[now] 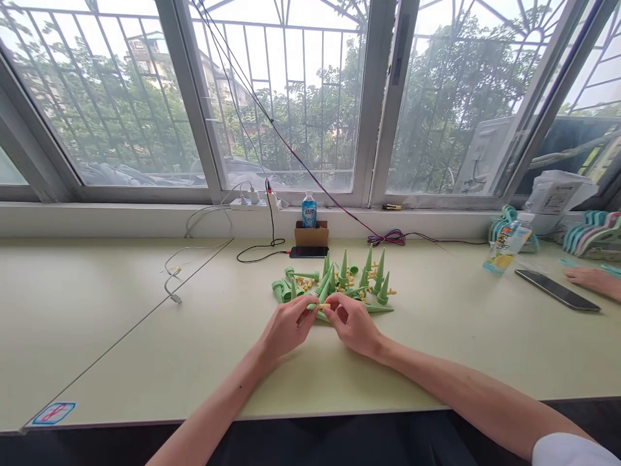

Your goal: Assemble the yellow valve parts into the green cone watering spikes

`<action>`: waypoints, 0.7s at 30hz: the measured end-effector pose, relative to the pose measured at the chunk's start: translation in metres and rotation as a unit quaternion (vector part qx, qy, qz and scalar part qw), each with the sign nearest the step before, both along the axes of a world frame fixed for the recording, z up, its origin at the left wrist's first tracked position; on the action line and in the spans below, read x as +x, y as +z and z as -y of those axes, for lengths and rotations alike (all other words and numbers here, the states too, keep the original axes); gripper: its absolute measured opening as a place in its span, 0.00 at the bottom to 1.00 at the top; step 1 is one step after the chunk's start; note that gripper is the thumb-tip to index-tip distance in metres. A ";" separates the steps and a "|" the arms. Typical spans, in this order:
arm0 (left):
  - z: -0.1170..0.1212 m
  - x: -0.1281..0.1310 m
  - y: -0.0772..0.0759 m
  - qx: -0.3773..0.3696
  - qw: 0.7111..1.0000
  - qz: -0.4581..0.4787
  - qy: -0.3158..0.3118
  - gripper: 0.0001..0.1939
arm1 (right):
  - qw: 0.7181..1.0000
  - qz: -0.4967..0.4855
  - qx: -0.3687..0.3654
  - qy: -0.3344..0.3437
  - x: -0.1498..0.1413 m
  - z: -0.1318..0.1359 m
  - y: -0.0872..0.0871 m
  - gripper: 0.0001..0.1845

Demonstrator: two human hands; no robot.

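Note:
Over the near edge of a pile of parts, my two hands meet at their fingertips. My left hand is closed, pinching a small green plastic piece. Between the fingers of my right hand is a small yellow plastic valve, which touches or lies right against the green piece; I cannot tell if they are joined. Just beyond, several green cone-shaped spikes stand upright or lie on their sides. Some carry yellow valves on their collars, and loose yellow valves lie among them.
Behind the pile lie a phone with a cable and a blue-labelled bottle in a cardboard box. At right are a drink bottle, a dark phone, hangers and another person's hand. A white cable crosses at left.

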State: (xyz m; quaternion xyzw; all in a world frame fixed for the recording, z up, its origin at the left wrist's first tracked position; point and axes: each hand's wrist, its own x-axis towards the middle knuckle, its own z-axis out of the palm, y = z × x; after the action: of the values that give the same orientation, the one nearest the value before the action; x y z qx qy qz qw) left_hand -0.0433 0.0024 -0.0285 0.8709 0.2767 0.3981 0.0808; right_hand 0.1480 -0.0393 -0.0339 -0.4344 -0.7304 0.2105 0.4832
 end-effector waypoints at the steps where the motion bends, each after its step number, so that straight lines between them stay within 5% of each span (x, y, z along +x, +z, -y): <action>1: 0.000 0.000 0.000 0.001 1.000 0.001 0.000 0.06 | 1.000 -0.002 0.004 0.001 0.000 0.000 0.000 0.14; 12: 0.002 -0.001 0.002 0.013 1.000 -0.028 -0.003 0.07 | 1.000 0.018 -0.009 -0.010 0.002 -0.008 -0.011 0.28; 21: 0.001 -0.001 0.002 0.012 1.000 -0.015 0.004 0.07 | 1.000 -0.011 -0.007 -0.001 -0.001 0.000 -0.001 0.16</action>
State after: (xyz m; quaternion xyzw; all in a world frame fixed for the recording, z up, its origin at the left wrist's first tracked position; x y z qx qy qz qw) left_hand -0.0438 0.0012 -0.0269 0.8768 0.2762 0.3884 0.0643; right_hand 0.1469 -0.0391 -0.0344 -0.4363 -0.7232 0.2195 0.4884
